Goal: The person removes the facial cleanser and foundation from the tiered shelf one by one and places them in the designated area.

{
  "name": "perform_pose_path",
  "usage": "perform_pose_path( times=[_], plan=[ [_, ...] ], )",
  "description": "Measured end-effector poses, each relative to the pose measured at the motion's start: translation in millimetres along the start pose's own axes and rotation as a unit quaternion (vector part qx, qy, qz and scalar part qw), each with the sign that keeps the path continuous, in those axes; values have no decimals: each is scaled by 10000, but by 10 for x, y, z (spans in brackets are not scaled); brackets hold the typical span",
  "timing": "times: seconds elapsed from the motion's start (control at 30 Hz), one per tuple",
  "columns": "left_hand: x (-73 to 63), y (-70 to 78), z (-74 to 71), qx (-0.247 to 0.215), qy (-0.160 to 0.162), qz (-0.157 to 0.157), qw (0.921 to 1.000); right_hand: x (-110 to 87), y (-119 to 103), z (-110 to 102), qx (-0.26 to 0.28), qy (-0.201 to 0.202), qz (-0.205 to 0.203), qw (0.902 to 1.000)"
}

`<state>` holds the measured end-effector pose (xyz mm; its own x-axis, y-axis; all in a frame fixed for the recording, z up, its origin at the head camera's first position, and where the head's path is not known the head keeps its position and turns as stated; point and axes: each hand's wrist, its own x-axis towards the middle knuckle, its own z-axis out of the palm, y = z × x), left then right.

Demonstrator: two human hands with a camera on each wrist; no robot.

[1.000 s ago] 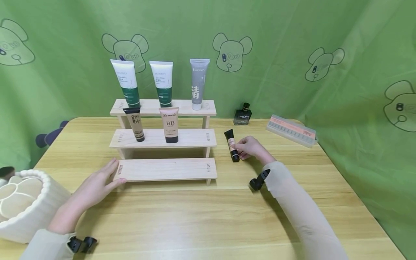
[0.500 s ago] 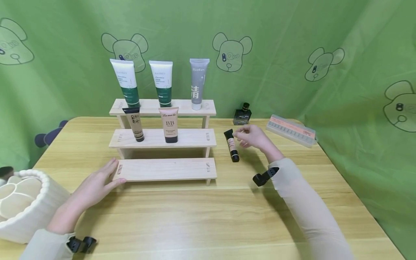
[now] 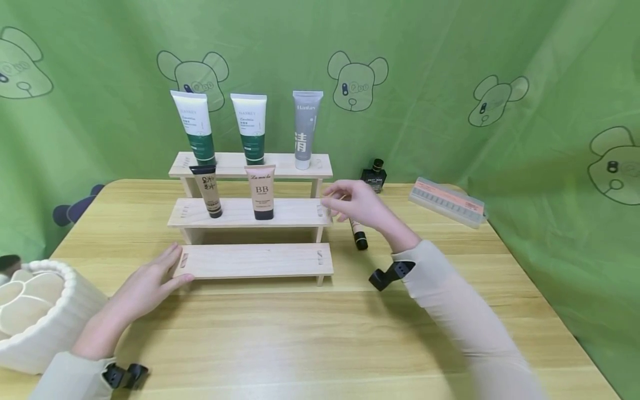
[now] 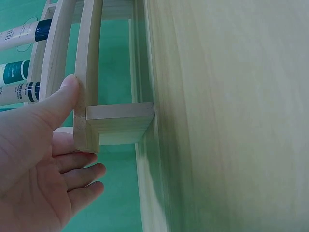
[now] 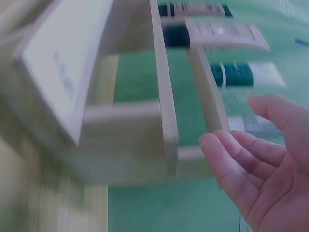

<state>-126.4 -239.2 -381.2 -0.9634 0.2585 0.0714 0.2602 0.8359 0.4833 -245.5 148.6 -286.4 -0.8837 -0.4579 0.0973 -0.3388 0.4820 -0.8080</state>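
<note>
your left hand rests spread at the left end of the lowest board of the wooden stand, thumb along the front edge, fingers straight at the side. your right hand hangs by the right end of the middle board, thumb and fingertips curved with a gap between them and holding nothing; you cannot tell whether they touch the wood. the small black-capped tube lies on the table right of the stand, partly hidden behind that hand. on the middle board stand a tan tube, tilted, and a pink tube; on the top board, two white-and-green tubes and a grey tube. beyond your right hand are a dark bottle and a clear case.
</note>
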Motion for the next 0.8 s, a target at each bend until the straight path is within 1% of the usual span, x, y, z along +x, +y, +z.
perform_pose_path(
  times=[0.23, 0.4, 0.63, 0.8],
  plan=[
    [3, 13, -4, 34, 20, 21, 10000, 120, -74, 363, 323, -143, -194, 9992],
    [3, 20, 0, 32, 24, 36, 10000, 196, -132, 580, 519, -2, -399, 9979],
    [2, 15, 3, 32, 37, 37, 10000, 313, -220, 747, 904, 123, -372, 9951],
    [2, 9, 7, 45, 74, 100, 9999, 377, -232, 815, 909, 229, -342, 9950]
  ],
)
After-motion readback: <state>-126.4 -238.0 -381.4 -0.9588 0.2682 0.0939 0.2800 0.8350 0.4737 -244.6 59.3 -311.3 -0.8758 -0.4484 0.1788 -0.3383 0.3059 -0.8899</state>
